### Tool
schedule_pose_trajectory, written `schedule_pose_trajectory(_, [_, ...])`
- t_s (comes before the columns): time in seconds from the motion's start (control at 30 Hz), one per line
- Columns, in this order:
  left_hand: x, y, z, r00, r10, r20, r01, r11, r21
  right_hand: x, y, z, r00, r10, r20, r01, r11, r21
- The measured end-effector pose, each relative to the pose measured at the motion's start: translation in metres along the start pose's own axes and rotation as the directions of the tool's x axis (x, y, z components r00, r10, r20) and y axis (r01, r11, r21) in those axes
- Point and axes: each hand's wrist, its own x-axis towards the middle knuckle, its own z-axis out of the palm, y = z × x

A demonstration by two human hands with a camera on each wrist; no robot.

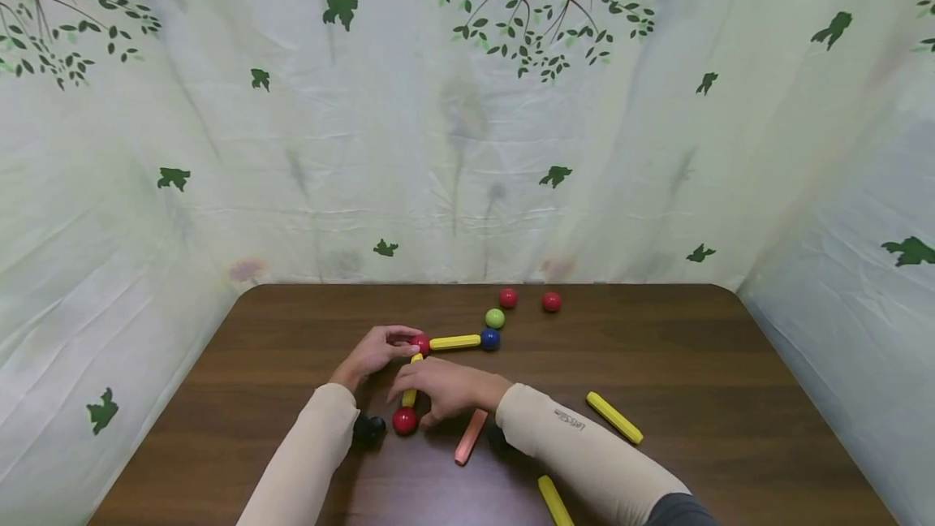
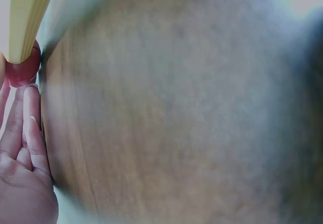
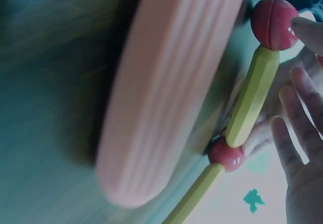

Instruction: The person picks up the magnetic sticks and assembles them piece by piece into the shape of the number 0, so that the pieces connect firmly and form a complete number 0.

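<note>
My left hand point(image 1: 376, 354) pinches a red ball point(image 1: 420, 343) between thumb and fingers. From this ball one yellow stick point(image 1: 454, 342) runs right to a blue ball point(image 1: 490, 339). A second yellow stick point(image 1: 409, 398) comes toward me, ending at another red ball point(image 1: 405, 420). Over that second stick reaches my right hand point(image 1: 453, 386), partly covering it. In the right wrist view its fingers point(image 3: 292, 103) extend loosely beside the stick, while the thumb point(image 3: 309, 32) lies at the edge of the nearer red ball point(image 3: 272, 24).
A pink stick point(image 1: 471, 437) lies by the right wrist. Loose yellow sticks point(image 1: 614, 418) point(image 1: 555, 502) are on the right side of the brown table point(image 1: 657, 347). A green ball point(image 1: 494, 318) and two red balls point(image 1: 507, 298) point(image 1: 551, 302) sit toward the back edge, before a leaf-patterned cloth.
</note>
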Motion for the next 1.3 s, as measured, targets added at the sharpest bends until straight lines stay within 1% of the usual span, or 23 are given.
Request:
schedule_pose_trajectory(0.1, [0.0,0.0,0.0,1.0,-0.01,-0.003,0.01,1.0,0.007,-0.012,0.002,0.0,1.0,0.023,-0.011,-0.023,0.998,0.065])
schedule_pose_trajectory(0.17, [0.0,0.0,0.0,1.0,-0.011,-0.004,0.011,1.0,0.006,-0.02,0.004,0.001,0.999,0.043,-0.012,-0.041,0.991,0.13])
schedule_pose_trajectory(0.33, [0.001,-0.001,0.0,1.0,-0.013,-0.01,0.013,1.0,0.017,-0.042,0.011,0.002,0.996,0.089,-0.008,-0.084,0.961,0.264])
schedule_pose_trajectory(0.47, [0.003,0.001,0.0,1.0,-0.017,-0.018,0.017,0.999,0.029,-0.055,0.018,0.002,0.991,0.13,0.022,-0.13,0.939,0.317])
schedule_pose_trajectory(0.57, [0.003,0.002,0.0,1.0,-0.02,-0.022,0.021,0.999,0.037,-0.061,0.021,0.004,0.986,0.152,0.071,-0.167,0.932,0.32])
schedule_pose_trajectory(0.73, [0.0,0.004,0.002,0.999,-0.035,-0.027,0.036,0.999,0.03,-0.065,0.017,0.01,0.974,0.177,0.145,-0.209,0.943,0.259])
schedule_pose_trajectory(0.87, [0.001,0.003,0.003,0.999,-0.04,-0.03,0.04,0.999,0.02,-0.065,0.013,0.014,0.971,0.178,0.16,-0.209,0.956,0.207])
schedule_pose_trajectory(0.97, [0.001,0.002,0.003,0.999,-0.043,-0.033,0.044,0.999,0.022,-0.065,0.011,0.015,0.971,0.171,0.165,-0.202,0.959,0.197])
schedule_pose_trajectory(1.13, [0.003,0.001,0.003,0.997,-0.057,-0.044,0.058,0.998,0.03,-0.064,0.011,0.015,0.97,0.158,0.183,-0.198,0.953,0.228])
schedule_pose_trajectory(1.3, [0.003,0.003,0.002,0.997,-0.064,-0.035,0.065,0.998,0.027,-0.065,0.011,0.015,0.968,0.158,0.197,-0.203,0.951,0.232])
